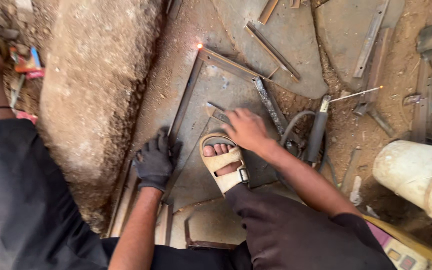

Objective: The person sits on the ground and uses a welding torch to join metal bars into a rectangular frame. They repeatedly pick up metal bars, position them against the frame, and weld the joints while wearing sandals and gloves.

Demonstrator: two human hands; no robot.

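Dirt floor, steel scrap | gloved left hand [154, 161] pressed flat on angle-iron frame [188, 95] | bare right hand [246, 129] pinched small metal piece [217, 113] inside frame | sandalled foot [223, 162] between hands.

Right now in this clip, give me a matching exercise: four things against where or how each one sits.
Things:
1. left hand
2. right hand
3. sandal
4. electrode holder

States:
A. lying on the ground, rod pointing right
B. gloved, pressing on the steel frame
C. bare, touching a small metal piece
D. standing inside the frame

Pairs: 1-B, 2-C, 3-D, 4-A
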